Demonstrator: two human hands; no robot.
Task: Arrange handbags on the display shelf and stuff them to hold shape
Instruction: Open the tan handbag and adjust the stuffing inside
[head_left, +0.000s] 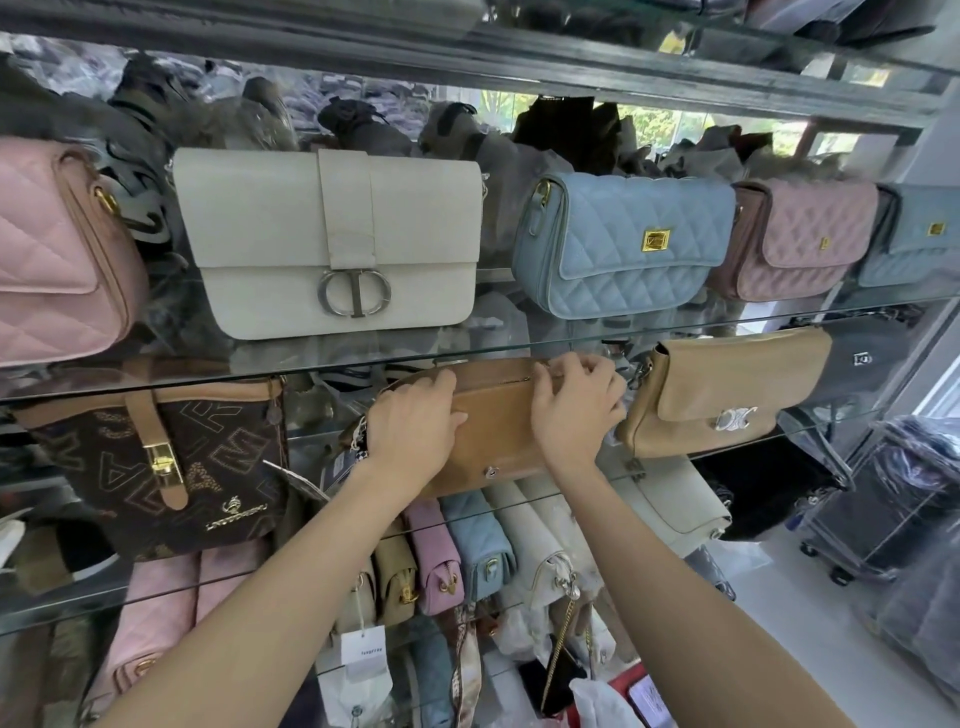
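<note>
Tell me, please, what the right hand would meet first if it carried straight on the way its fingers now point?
The right hand already pinches the top of the tan handbag. Going on up and back, it would probably meet the glass shelf edge just above, though depth is unclear.

- The one camera sits on my head and looks forward and slightly down at the glass shelves (467, 358) in front of me.
- It is close: my forearms run up from the bottom edge, and my left hand (415, 421) and right hand (576, 400) land mid-frame at the middle shelf.
- The wide lens bends the shelf edges and takes in the floor at far right.
- No second view, so nothing overlaps.
</note>
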